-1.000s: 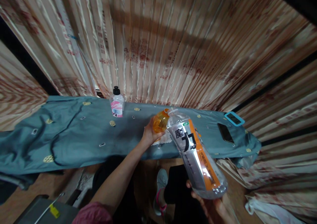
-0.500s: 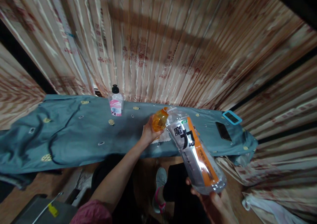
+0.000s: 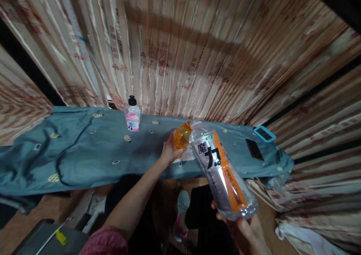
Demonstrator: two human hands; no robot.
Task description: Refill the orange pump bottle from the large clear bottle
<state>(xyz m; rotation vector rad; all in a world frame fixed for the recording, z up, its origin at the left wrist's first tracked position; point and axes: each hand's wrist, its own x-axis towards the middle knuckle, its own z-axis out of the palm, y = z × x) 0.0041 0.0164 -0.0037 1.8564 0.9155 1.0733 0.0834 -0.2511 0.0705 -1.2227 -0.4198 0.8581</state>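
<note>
My left hand (image 3: 170, 150) is wrapped round a small orange see-through bottle (image 3: 182, 135), held above the table. In my right hand (image 3: 244, 228) is the base of a large clear plastic drink bottle (image 3: 222, 172) with a silver and orange label. The drink bottle is tilted, its neck pointing up and left and meeting the mouth of the orange bottle. Whether liquid passes between them I cannot tell. A white cloth or tissue (image 3: 187, 156) lies on the table under my left hand, partly hidden.
A clear bottle with a black cap and pink label (image 3: 132, 119) stands left on the blue-green tablecloth (image 3: 93, 150). To the right lie a dark phone (image 3: 254, 150) and a blue-framed device (image 3: 264, 133). Curtains (image 3: 175, 59) hang behind. A grey stool (image 3: 42, 240) is at lower left.
Almost nothing differs. Both hands keep their holds, and the two bottles stay mouth to mouth; the view has shifted very slightly.
</note>
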